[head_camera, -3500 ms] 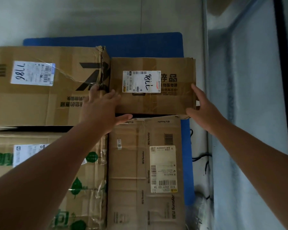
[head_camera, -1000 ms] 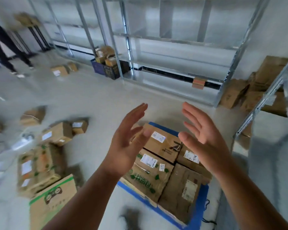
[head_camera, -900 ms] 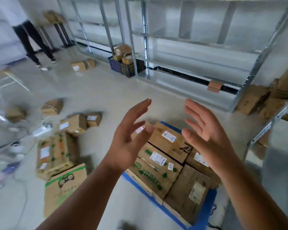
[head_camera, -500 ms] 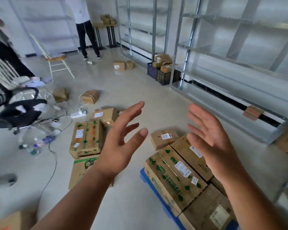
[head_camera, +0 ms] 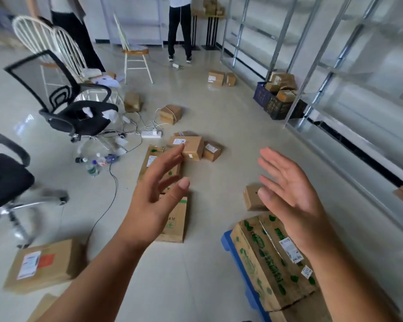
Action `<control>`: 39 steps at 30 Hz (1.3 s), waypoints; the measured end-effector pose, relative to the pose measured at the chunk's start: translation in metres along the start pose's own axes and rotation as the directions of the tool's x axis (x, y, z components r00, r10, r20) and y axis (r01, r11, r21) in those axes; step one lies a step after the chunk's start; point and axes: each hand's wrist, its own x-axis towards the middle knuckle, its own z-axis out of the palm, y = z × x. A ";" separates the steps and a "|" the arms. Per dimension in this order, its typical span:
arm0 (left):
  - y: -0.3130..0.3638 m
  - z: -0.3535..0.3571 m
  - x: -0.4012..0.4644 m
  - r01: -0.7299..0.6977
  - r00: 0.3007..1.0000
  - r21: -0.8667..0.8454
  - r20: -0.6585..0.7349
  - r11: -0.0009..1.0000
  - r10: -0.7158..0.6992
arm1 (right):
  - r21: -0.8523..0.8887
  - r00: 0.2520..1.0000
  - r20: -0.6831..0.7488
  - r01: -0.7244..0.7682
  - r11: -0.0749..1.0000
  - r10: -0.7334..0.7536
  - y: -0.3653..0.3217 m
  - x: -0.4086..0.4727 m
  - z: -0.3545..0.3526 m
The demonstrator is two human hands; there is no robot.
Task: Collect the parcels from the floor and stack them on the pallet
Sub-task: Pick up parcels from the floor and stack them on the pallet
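My left hand (head_camera: 157,194) and my right hand (head_camera: 289,194) are raised in front of me, fingers spread, holding nothing. The blue pallet (head_camera: 240,266) sits at the lower right with a green-printed carton (head_camera: 265,259) stacked on it. Cardboard parcels lie over the floor: a flat green-printed box (head_camera: 175,221) partly behind my left hand, a small box (head_camera: 253,197) beside my right hand, a labelled box (head_camera: 190,145), a smaller one (head_camera: 211,151) and a red-labelled box (head_camera: 42,263) at the lower left.
Two black office chairs (head_camera: 75,112) stand at the left, with cables, a power strip (head_camera: 151,134) and bottles on the floor. Metal shelving (head_camera: 323,66) runs along the right wall above crates of parcels (head_camera: 279,98). A person's legs (head_camera: 179,31) and white chairs are at the back.
My view has swung left from the pallet to the open floor. Both hands left the stacked carton and stay raised and empty.
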 end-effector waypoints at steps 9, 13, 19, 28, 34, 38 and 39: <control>-0.011 -0.020 0.014 0.076 0.983 0.118 -0.175 0.990 -0.054 | 0.109 0.987 0.158 0.016 0.994 -0.033 0.052 0.066 -0.005; -0.011 -0.021 0.018 0.133 0.952 0.130 -0.292 0.983 -0.090 | 0.190 0.973 0.224 0.014 0.982 -0.058 0.075 0.111 -0.008; -0.016 -0.029 0.016 0.217 0.880 0.194 -0.464 0.957 -0.106 | 0.275 0.943 0.319 0.007 0.961 -0.099 0.102 0.173 0.004; -0.059 -0.086 0.025 0.300 0.797 0.151 -0.583 0.942 -0.160 | 0.237 0.906 0.417 -0.026 0.971 -0.078 0.135 0.236 0.067; -0.101 -0.134 0.088 0.284 0.847 0.087 -0.489 0.955 -0.208 | 0.147 0.927 0.374 -0.044 0.988 -0.014 0.133 0.283 0.093; -0.123 -0.151 0.145 0.261 0.893 0.059 -0.394 0.964 -0.218 | 0.094 0.943 0.333 -0.052 0.994 0.018 0.137 0.311 0.091; -0.127 -0.152 0.159 0.257 0.900 0.048 -0.377 0.965 -0.221 | 0.083 0.946 0.323 -0.058 0.995 0.028 0.140 0.317 0.089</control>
